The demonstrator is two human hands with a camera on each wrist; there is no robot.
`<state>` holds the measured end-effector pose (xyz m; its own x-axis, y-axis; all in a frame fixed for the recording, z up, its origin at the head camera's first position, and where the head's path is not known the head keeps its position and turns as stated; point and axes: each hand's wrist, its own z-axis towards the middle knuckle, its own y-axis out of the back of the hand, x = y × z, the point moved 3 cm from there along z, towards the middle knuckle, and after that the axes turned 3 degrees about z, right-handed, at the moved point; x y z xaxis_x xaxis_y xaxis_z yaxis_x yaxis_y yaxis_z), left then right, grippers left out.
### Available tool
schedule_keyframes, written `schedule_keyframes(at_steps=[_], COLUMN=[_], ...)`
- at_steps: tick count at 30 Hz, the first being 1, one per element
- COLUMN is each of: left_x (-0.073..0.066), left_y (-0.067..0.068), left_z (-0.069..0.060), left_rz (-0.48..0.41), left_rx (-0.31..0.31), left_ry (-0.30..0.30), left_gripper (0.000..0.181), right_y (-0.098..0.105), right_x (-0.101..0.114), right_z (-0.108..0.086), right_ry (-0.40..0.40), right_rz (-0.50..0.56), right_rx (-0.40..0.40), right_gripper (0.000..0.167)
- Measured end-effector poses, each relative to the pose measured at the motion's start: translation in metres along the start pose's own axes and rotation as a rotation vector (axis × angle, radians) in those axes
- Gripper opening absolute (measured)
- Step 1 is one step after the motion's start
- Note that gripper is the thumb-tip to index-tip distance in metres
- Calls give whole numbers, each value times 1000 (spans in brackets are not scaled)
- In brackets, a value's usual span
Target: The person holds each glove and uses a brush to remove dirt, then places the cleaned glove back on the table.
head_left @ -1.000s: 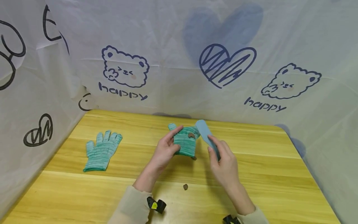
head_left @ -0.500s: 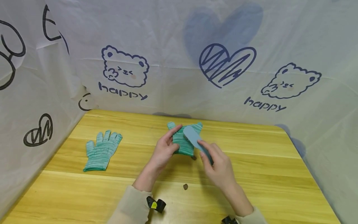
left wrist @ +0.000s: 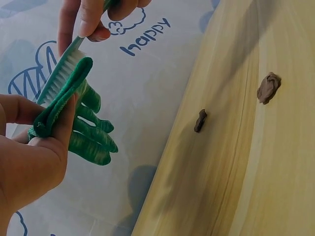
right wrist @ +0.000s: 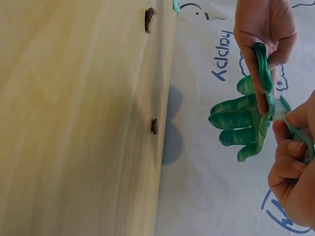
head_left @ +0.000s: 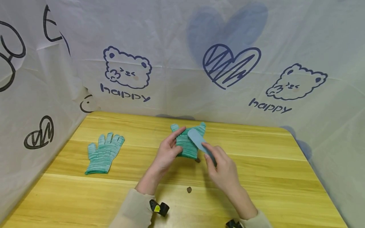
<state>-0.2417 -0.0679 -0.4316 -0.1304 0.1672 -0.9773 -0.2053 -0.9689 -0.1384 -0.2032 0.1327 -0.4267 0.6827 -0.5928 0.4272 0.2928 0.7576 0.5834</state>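
Observation:
Above the middle of the table my left hand (head_left: 168, 153) holds a green knitted glove (head_left: 186, 145) near its cuff, thumb on one face and fingers behind. The glove's fingers droop away in both wrist views. My right hand (head_left: 223, 166) grips the handle of a blue brush (head_left: 196, 138). In the left wrist view the white bristles (left wrist: 69, 69) lie against the glove's face. The brown smear seen earlier on that face is hidden behind the brush head.
A second green glove (head_left: 104, 154) lies flat at the table's left. Two brown lumps, a nearer one (head_left: 189, 190) and a farther one (head_left: 198, 160), sit on the wooden table (head_left: 273, 177). A white printed cloth (head_left: 174, 85) hangs behind.
The brush has moved left and down from beside the glove's upper right edge onto its face, covering the brown smear. Over the last half second both hands have barely moved.

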Motion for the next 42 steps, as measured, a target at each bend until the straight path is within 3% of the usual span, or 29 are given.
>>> schedule_keyframes(at_steps=[8, 25, 35, 42], left_x=[0, -3, -4, -6], left_y=[0, 3, 8, 9], left_z=[0, 0, 1, 1], left_rz=[18, -33, -106, -103], left_rx=[0, -25, -54, -54], left_ry=[-21, -25, 8, 21], left_gripper=[72, 73, 76, 77], right_y=[0, 4, 8, 12], right_x=[-2, -5, -9, -10], right_z=[0, 1, 2, 3], right_ry=[-6, -37, -87, -106], right_rz=[-17, -21, -29, -34], right_rx=[-44, -68, -92, -110], right_gripper=[41, 41, 41, 40])
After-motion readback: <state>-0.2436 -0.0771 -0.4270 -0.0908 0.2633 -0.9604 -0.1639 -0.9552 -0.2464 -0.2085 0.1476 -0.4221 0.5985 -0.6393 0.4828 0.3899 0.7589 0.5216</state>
